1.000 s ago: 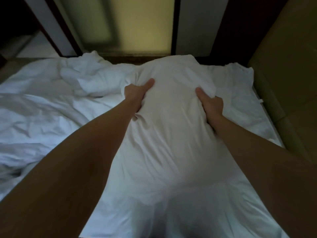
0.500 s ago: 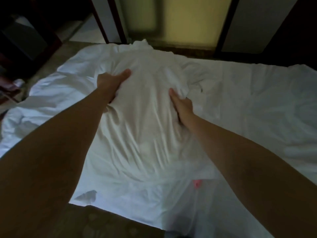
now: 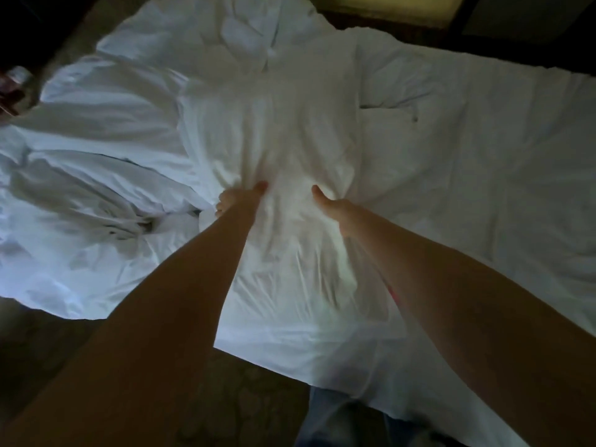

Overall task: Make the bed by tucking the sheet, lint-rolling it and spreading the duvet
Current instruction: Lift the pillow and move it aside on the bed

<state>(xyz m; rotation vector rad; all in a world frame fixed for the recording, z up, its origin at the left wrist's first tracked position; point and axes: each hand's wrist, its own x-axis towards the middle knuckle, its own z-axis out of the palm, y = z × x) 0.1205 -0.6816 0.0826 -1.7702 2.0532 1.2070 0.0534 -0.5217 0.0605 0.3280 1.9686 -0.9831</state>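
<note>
Hands drawn closer together | left hand [image 3: 240, 200]; right hand [image 3: 330, 206] each clutch duvet [image 3: 283, 124] | fabric bunched between them

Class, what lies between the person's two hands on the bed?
In the head view, a gathered fold of the white duvet lies between the left hand and the right hand; both grip it.

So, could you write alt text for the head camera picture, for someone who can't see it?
A left hand and right hand grip a bunched fold of white duvet, bare arms stretched forward over rumpled bedding. Dark floor shows at the near edge.
</note>
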